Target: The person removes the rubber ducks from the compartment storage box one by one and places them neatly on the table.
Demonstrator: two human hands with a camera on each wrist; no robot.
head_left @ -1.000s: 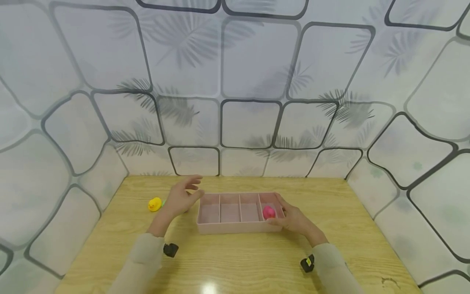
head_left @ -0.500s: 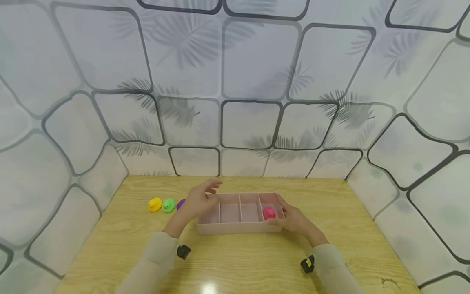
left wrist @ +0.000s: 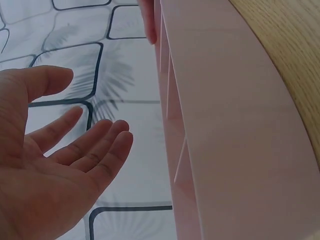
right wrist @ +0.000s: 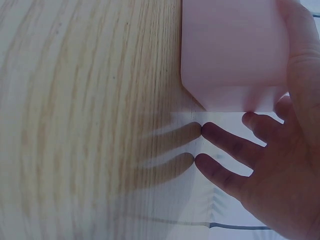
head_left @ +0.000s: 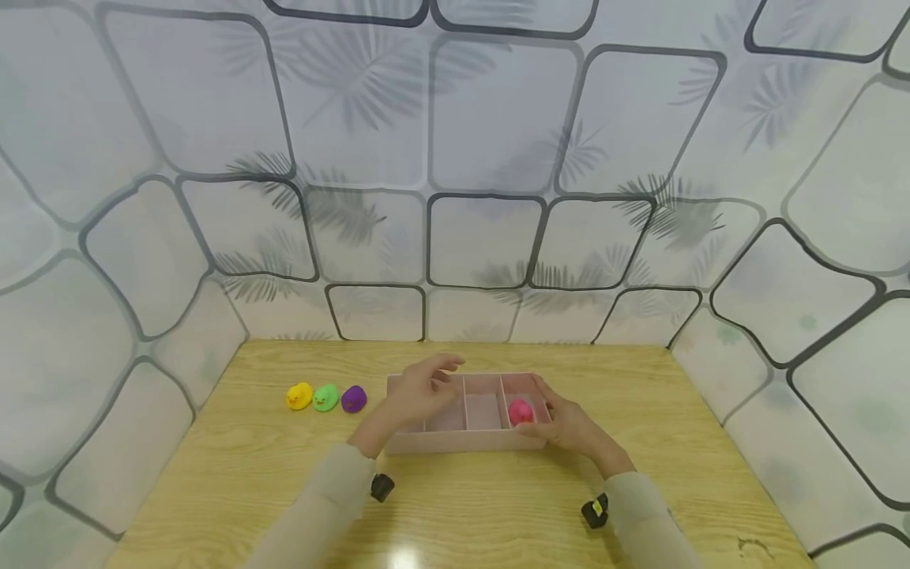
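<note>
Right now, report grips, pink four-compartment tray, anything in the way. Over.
Left grip empty, over pink four-compartment tray. Right grip holding its right end. Rounded pink toy in rightmost compartment. Left grip partly blocking head view.

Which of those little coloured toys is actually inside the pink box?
The pink toy: it sits in the rightmost compartment of the box, by the right hand. The yellow duck, green duck and purple toy sit outside on the table.
</note>
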